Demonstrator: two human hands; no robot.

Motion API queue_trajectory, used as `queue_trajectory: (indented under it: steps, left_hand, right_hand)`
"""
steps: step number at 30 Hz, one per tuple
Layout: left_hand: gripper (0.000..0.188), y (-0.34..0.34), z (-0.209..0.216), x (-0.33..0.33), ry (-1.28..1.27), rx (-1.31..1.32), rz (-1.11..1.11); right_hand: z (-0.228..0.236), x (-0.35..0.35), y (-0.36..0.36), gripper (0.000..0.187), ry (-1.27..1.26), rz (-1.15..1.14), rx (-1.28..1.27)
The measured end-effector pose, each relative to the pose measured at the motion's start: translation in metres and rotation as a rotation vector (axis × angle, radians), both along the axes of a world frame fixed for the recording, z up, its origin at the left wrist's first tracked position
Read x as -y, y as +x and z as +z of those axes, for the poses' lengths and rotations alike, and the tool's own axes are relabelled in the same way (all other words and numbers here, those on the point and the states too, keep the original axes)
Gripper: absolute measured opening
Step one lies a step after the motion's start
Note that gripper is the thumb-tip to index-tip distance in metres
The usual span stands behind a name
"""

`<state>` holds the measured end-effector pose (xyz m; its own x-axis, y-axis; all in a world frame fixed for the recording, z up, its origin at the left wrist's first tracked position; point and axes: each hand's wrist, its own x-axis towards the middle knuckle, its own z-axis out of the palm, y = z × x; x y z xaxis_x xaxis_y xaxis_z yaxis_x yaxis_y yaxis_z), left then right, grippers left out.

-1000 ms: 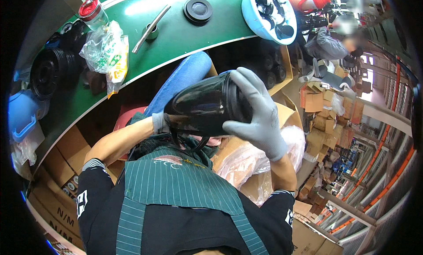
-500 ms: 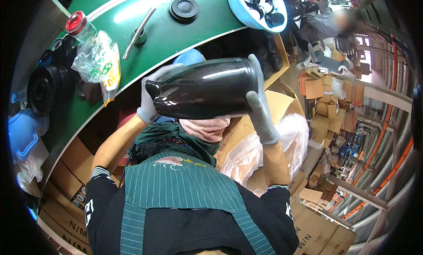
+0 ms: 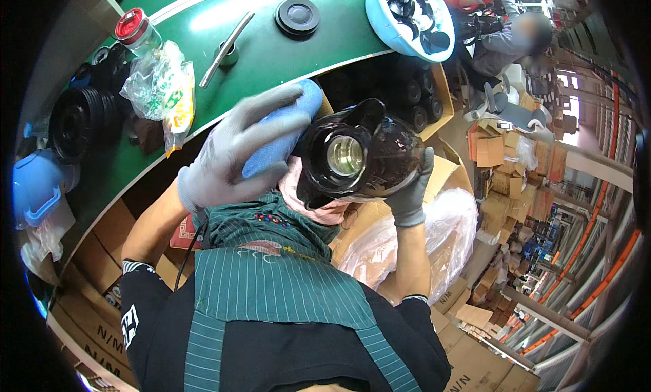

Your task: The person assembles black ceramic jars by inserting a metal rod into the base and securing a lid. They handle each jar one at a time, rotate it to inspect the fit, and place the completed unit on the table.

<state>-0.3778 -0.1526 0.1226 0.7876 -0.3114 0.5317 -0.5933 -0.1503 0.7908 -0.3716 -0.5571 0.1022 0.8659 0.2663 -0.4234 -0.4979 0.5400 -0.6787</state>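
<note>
My gloved right hand (image 3: pixel 409 191) is wrapped around the lower end of a glossy black jug (image 3: pixel 393 151). The jug is tilted so that its round mouth, with a shiny metallic inside, faces me. Dark projections stand out on opposite sides of its rim. My gloved left hand (image 3: pixel 247 145) is off the jug, its fingers spread and slightly blurred. Behind those fingers lies a rounded blue fabric-like thing (image 3: pixel 310 99); whether the hand touches it I cannot tell. Pink cloth (image 3: pixel 291 182) rests on my lap below the jug.
On the green table (image 3: pixel 224 111) are black round lids (image 3: pixel 297 16), a metal rod (image 3: pixel 227 50) in a small cup, a red-lidded clear jar (image 3: pixel 137 31) and a plastic bag (image 3: pixel 159 87). A blue basin (image 3: pixel 380 26) of parts stands far right. Open cardboard boxes (image 3: pixel 444 94) flank my right arm.
My left hand has let go of the jug and moved in front of the blue thing. The jug has turned from sideways to mouth toward me, held by my right hand alone.
</note>
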Motion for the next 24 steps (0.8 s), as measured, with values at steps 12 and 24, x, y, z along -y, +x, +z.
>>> queue_trajectory:
  steps: [12,24]
  left_hand:
    - [0.047,0.045,-0.004,0.021,0.091,0.278,-0.22]
    - [0.093,-0.026,-0.122,0.066,-1.051,-1.026,-0.281]
  right_hand:
    - [0.044,-0.023,0.0,0.07,-0.24,0.127,-0.094]
    - [0.089,-0.088,-0.019,0.111,-1.19,0.018,0.854]
